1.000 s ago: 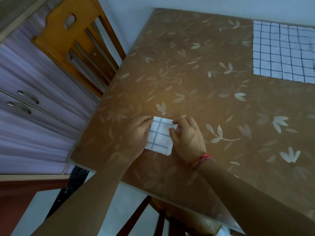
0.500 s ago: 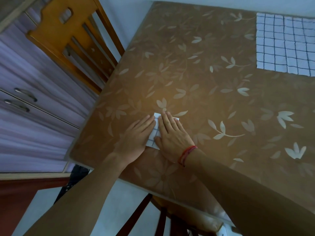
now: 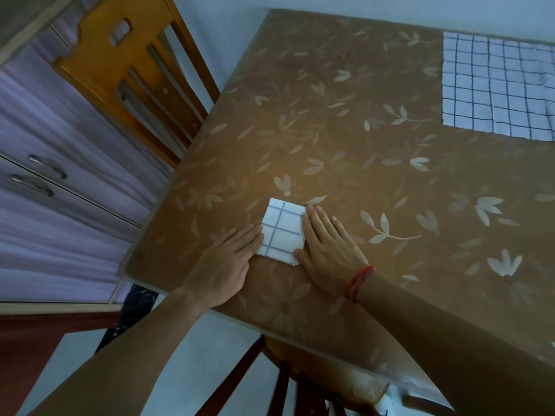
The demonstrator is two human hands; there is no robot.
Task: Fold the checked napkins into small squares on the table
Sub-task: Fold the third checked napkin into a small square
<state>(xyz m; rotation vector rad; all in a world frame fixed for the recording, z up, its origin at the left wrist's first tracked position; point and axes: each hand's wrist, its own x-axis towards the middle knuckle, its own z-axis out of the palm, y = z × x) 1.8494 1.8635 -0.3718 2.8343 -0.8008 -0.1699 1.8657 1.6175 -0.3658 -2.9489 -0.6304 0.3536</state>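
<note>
Both hands lie flat with straight fingers, the left hand point(image 3: 228, 262) and right hand point(image 3: 327, 244) beside the small folded napkin point(image 3: 282, 231). It may pop open if they lift off, though I can't quite see its layers.

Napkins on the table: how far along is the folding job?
Done, by the look of it: one checked napkin lies as a small square near the front edge of the table. In hand: the left hand and right hand lie flat with straight fingers at its two sides, seemingly tidying it. Left to do: the larger checked cloth at the far right lies spread wide, not yet folded small.
</note>
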